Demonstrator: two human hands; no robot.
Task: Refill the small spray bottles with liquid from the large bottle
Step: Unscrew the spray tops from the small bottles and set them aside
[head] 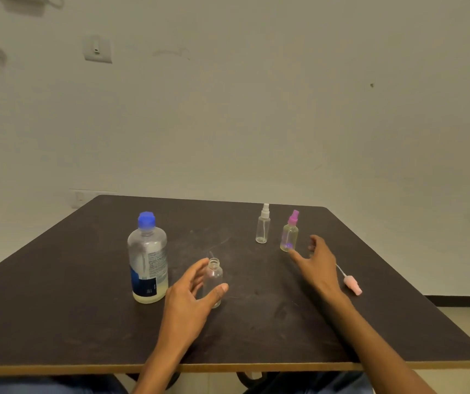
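From the head view, I am judging that I am only at the beginning: my left hand is curling loosely around the open small bottle, thumb on one side and fingers on the other, though I cannot tell if it is really gripping. This bottle is looking empty, and its pink spray head is lying on the surface behind my right hand, which is hanging open and holding nothing, near the pink-capped bottle. The white-capped bottle is standing just beside that one. The large bottle is standing at the left with its blue cap on, so no pouring is happening yet. The surface is dark and scuffed, and a pale wall is standing behind it.
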